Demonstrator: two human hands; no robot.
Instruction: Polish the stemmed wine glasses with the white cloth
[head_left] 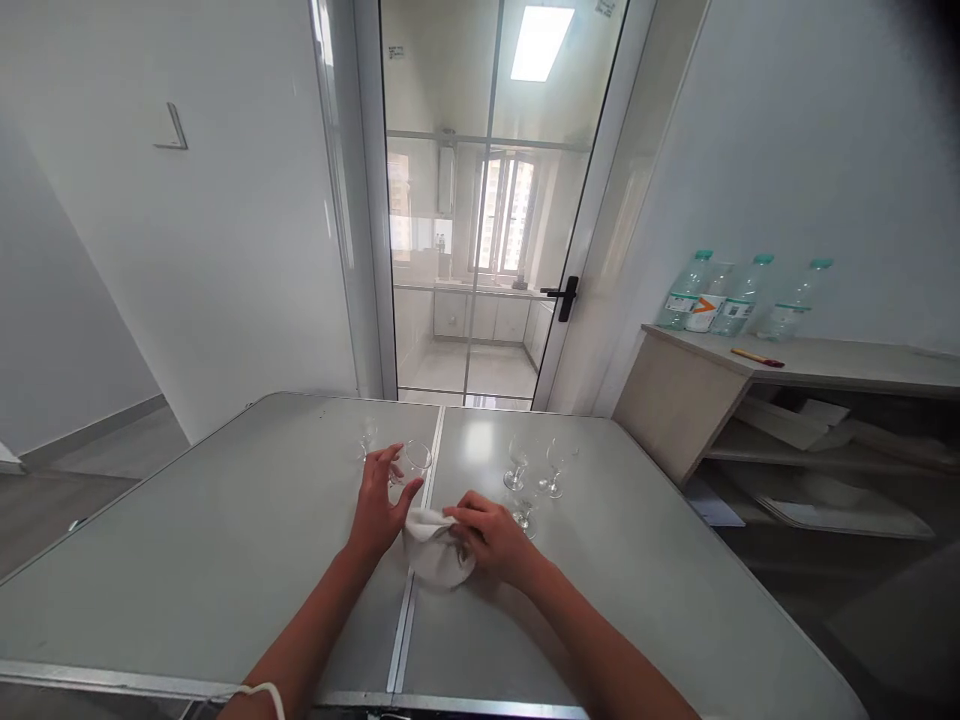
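Observation:
My left hand [380, 505] curls its thumb and fingers around a small clear glass [418, 457], whose round rim faces toward me. Its lower part is hard to make out behind my fingers. A white cloth [437, 562] hangs bunched from my right hand [491, 535], pinched between closed fingers just beside the left thumb. To the right of my right hand stand two clear stemmed glasses [516, 465] [555, 467], with another glass [525, 515] nearer, partly hidden by the hand. Beyond my left hand, a further clear glass [367, 437] stands on the table.
The grey table [225, 560] has a metal seam down its middle. Past its far edge is a glass door [465, 340] with a black handle [568, 298]. At right, a shelf unit [675, 390] carries several plastic bottles [739, 300] and a yellow-and-red pen-like object [756, 357].

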